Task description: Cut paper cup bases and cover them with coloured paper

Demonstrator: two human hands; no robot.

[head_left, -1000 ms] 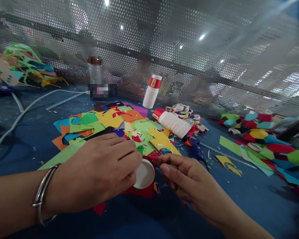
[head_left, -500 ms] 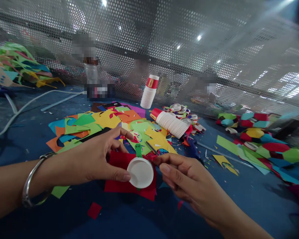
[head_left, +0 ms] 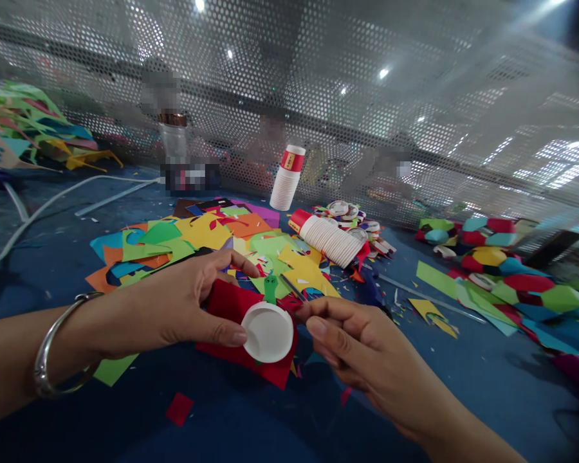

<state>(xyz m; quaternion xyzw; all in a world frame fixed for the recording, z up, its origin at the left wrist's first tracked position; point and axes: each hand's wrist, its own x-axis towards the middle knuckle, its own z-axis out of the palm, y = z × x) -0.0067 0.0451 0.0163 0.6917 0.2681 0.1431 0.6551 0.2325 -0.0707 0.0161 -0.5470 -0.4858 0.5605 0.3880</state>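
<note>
My left hand [head_left: 183,308] grips a sheet of red paper [head_left: 226,302], fingers behind it and thumb in front. The thumb tip touches the rim of a round white paper disc with a raised edge [head_left: 267,333], which lies against the red paper. A green paper piece with small dark marks [head_left: 271,289] sticks out above the disc. My right hand [head_left: 352,341] is closed at the red paper's right edge, thumb and index finger pinched. From it a slim dark-bladed tool [head_left: 293,287] points up and left; its handle is hidden in the fingers.
Coloured paper scraps [head_left: 207,231] are heaped just beyond my hands. One stack of paper cups [head_left: 285,183] stands upright; another stack [head_left: 330,238] lies on its side. Patterned paper pieces [head_left: 492,257] lie at right, a white cable [head_left: 53,199] at left. A perforated metal screen [head_left: 318,109] rises behind.
The red paper has tilted a little clockwise and shifted slightly left with the disc and my left hand. My right hand stays close to its edge. The view has moved slightly.
</note>
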